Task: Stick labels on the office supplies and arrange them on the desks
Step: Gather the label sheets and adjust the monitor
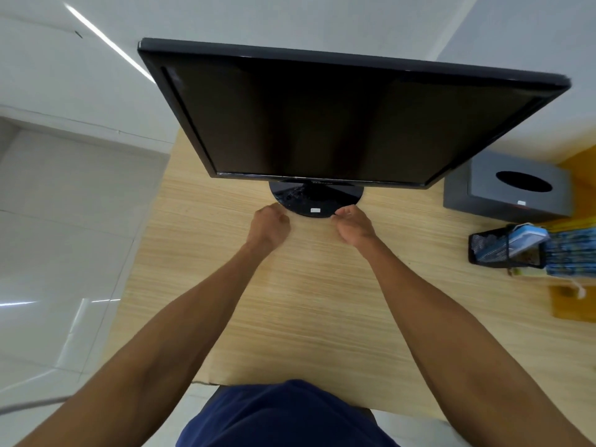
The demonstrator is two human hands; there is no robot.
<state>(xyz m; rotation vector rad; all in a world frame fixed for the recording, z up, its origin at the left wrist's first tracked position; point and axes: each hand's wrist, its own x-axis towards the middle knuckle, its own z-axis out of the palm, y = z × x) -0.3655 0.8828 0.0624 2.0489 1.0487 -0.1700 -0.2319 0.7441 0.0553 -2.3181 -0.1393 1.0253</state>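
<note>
A black monitor (322,117) with a dark screen stands on a light wooden desk (306,301). Its round black base (317,196) carries a small white label (315,210) near the front rim. My left hand (269,225) has curled fingers at the base's left front edge. At the right front edge, my right hand (353,225) is also curled, thumb and fingers meeting the rim. Both hands seem to grip the base. The fingertips are partly hidden.
A grey tissue box (509,195) with a small white label (521,203) sits at the right. In front of it stands a black mesh holder (503,250) beside a blue patterned item (571,256). The desk's left edge drops to a pale tiled floor (64,237).
</note>
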